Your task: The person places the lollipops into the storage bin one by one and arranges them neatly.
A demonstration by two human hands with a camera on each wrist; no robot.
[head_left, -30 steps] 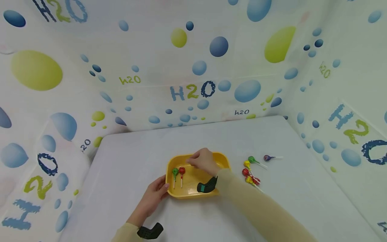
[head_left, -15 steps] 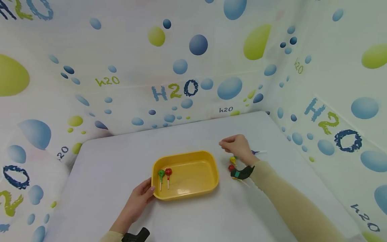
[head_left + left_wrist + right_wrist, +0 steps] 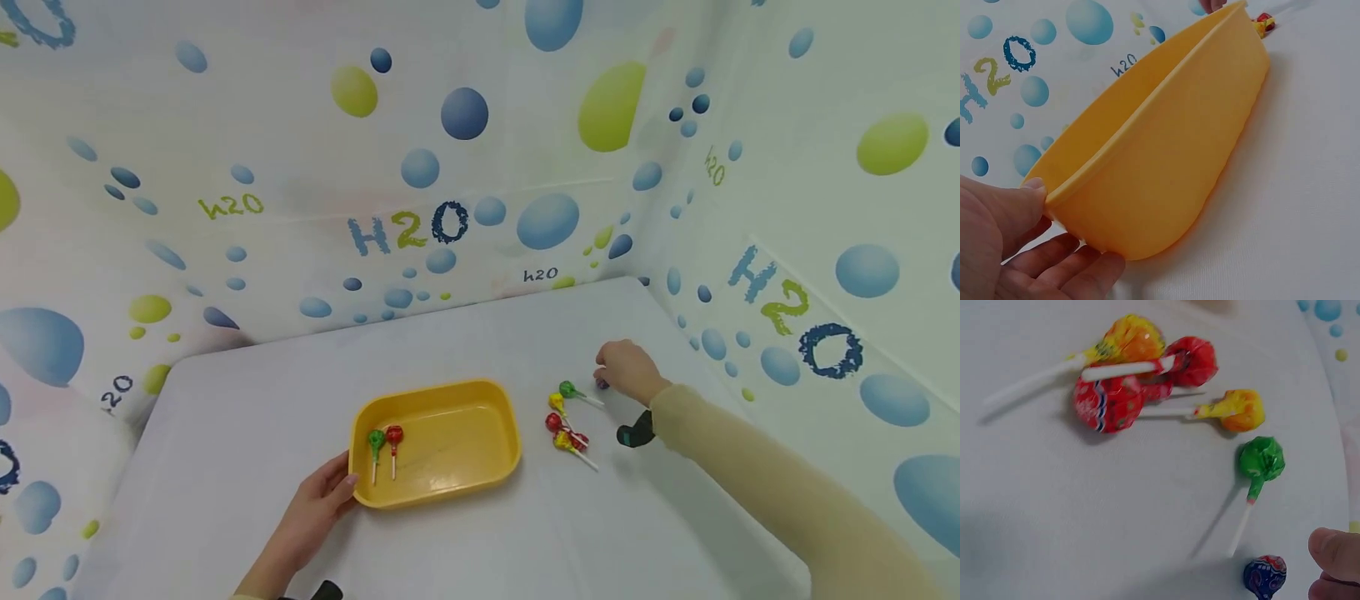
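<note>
My left hand [image 3: 311, 510] grips the left end of a yellow plastic tray [image 3: 450, 446]; in the left wrist view the thumb lies on the rim, fingers against the outer wall. Inside the tray's left part lie a green lollipop [image 3: 377, 439] and a red lollipop [image 3: 394, 435]. Right of the tray, my right hand [image 3: 632, 371] hovers over a dark blue lollipop [image 3: 602, 383], mostly hidden there. The right wrist view shows the blue wrapper [image 3: 1265, 574] just apart from the thumb and a finger, which hold nothing.
Beside the blue one lie a green lollipop [image 3: 567, 389], a yellow lollipop [image 3: 557, 402] and a small pile of red and yellow lollipops [image 3: 564, 440]. A white cloth covers the table [image 3: 465, 550]. Patterned curtains [image 3: 300, 150] stand behind and at both sides.
My right hand has left the space over the tray and moved right to the blue lollipop. My left hand keeps holding the tray. The head view has turned right.
</note>
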